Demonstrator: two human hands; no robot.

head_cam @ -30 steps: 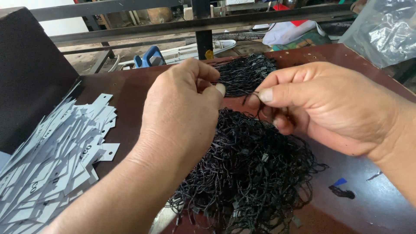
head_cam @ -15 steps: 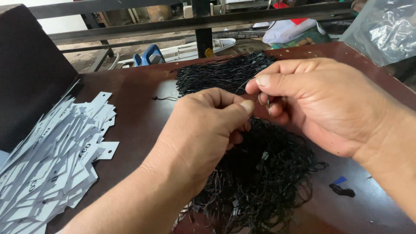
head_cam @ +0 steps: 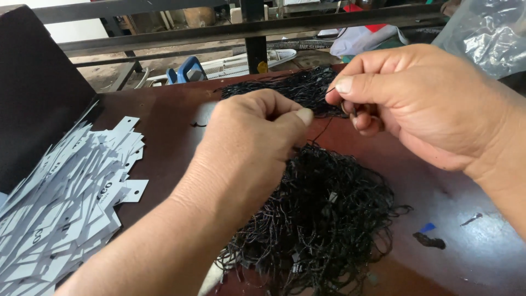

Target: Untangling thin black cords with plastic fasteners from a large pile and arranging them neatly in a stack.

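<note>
Pulling one black string (head_cam: 323,129) out of the tangled string pile (head_cam: 318,219) now; a second ago both hands sat lower in the heap, so a single strand looks separated. Left hand (head_cam: 246,148) fingers are closed, pinching its low end; right hand (head_cam: 416,104) at 2 o'clock pinches the top. White tags (head_cam: 71,203) lie at 9 o'clock on the worktop (head_cam: 170,120).

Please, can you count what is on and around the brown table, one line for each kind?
Hands: 2, left hand and right hand
Heaps of black cords: 2, near heap and far heap
Pile of white paper tags: 1
Clear plastic bag: 1
Total: 6
</note>
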